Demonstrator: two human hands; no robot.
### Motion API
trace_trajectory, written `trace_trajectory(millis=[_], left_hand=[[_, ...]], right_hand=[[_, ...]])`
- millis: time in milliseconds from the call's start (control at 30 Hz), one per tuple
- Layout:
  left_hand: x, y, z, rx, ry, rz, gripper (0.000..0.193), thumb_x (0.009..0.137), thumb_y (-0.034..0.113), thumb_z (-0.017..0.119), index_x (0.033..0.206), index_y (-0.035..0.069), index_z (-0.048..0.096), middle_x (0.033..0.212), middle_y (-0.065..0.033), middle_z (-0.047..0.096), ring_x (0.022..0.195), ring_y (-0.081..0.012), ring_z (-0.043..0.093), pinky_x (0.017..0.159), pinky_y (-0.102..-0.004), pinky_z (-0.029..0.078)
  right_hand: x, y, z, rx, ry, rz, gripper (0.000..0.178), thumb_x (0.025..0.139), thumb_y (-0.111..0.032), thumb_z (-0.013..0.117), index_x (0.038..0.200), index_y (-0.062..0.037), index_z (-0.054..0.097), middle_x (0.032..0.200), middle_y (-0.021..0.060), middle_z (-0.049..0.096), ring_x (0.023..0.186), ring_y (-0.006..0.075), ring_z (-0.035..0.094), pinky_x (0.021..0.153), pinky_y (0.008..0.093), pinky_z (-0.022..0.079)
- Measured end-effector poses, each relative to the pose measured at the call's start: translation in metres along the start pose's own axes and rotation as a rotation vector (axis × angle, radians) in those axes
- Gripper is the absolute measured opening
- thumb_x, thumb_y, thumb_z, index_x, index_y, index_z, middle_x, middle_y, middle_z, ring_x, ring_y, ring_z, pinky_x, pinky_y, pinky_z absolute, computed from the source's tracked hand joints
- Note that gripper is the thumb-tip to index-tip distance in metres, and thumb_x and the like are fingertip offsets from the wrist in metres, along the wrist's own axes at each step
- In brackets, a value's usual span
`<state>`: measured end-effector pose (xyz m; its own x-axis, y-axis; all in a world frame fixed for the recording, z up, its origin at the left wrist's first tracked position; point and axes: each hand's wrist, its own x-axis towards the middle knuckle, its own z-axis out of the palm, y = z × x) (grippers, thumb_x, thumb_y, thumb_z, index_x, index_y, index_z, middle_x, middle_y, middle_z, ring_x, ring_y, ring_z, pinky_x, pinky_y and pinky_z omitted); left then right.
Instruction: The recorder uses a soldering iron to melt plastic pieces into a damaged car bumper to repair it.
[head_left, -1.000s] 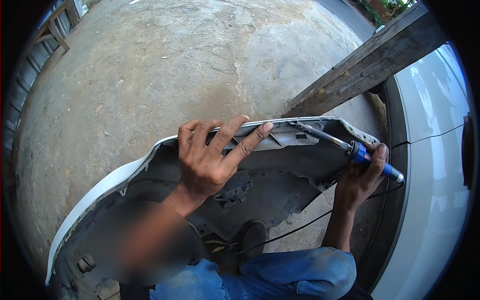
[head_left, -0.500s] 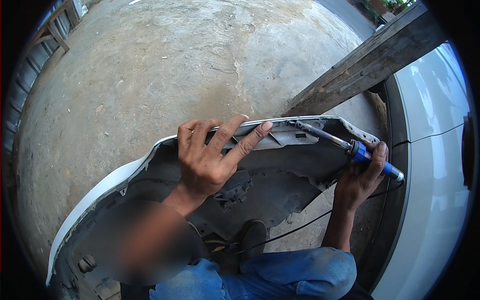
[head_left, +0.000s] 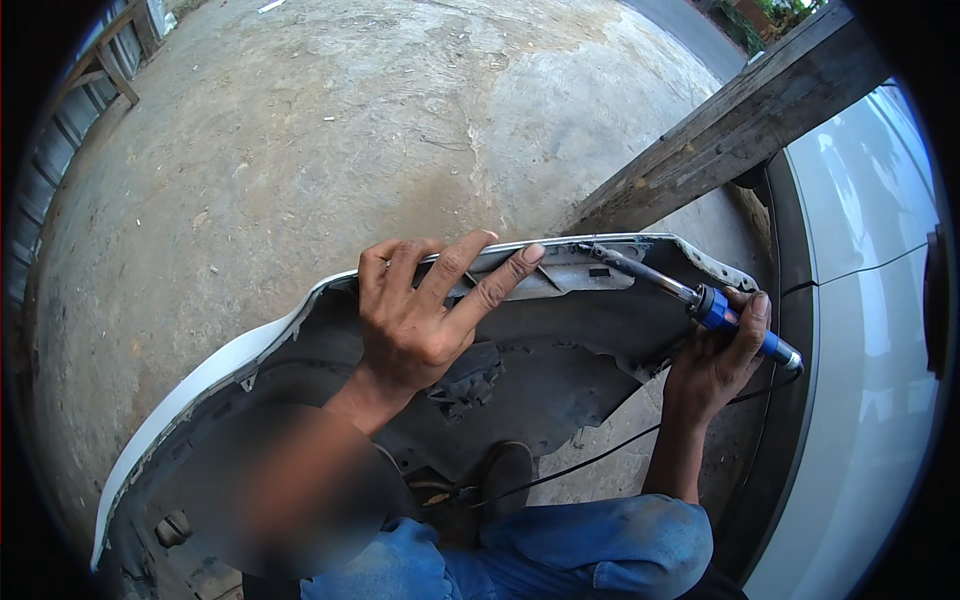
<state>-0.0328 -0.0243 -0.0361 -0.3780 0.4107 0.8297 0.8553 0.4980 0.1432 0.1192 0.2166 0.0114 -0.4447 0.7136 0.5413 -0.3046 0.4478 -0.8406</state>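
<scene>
W/in R hand [head_left: 708, 372], soldering iron [head_left: 714, 309]

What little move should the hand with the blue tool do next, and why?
I'd say the right hand should probably nudge the soldering iron slightly along the inner edge of the white car bumper. Its tip is right at that edge, and the left hand has its fingers over the rim nearby, which should help keep things steady.

A loose bumper [head_left: 550, 385], soldering iron [head_left: 713, 307] and parked car [head_left: 875, 350] suggest a car-repair workshop.
</scene>
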Motion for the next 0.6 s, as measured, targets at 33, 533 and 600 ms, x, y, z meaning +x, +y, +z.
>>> trace_trajectory(millis=[33,533,600], left_hand=[[0.0,0.0,0.0,-0.003,-0.004,0.001,0.062,0.077,-0.002,0.07,0.128,0.032,0.079,0.115,0.0025,0.073,0.087,-0.0198,0.06,0.083,-0.0388,0.045],[0.002,-0.001,-0.002,-0.011,-0.012,0.009,0.064,0.076,-0.001,0.07,0.131,0.03,0.078,0.117,0.0032,0.073,0.089,-0.0201,0.06,0.085,-0.0388,0.045],[0.001,0.0,-0.002,-0.014,-0.023,0.008,0.064,0.076,-0.002,0.07,0.131,0.03,0.078,0.117,0.0029,0.072,0.089,-0.0202,0.06,0.085,-0.039,0.045]], right_hand=[[0.0,-0.004,0.0,0.106,0.048,0.081,0.028,0.111,-0.025,0.057,0.134,-0.0093,0.061,0.11,0.0043,0.06,0.09,0.0071,0.06,0.078,0.0215,0.053],[0.003,-0.058,-0.069,1.365,-0.038,0.932,0.033,0.113,-0.025,0.055,0.127,0.0046,0.06,0.1,0.0078,0.049,0.073,0.0087,0.052,0.055,0.0246,0.04],[-0.002,-0.074,-0.077,1.389,0.179,0.943,0.034,0.112,-0.022,0.055,0.138,0.0003,0.059,0.117,0.0146,0.049,0.084,0.0107,0.058,0.06,0.024,0.046]])
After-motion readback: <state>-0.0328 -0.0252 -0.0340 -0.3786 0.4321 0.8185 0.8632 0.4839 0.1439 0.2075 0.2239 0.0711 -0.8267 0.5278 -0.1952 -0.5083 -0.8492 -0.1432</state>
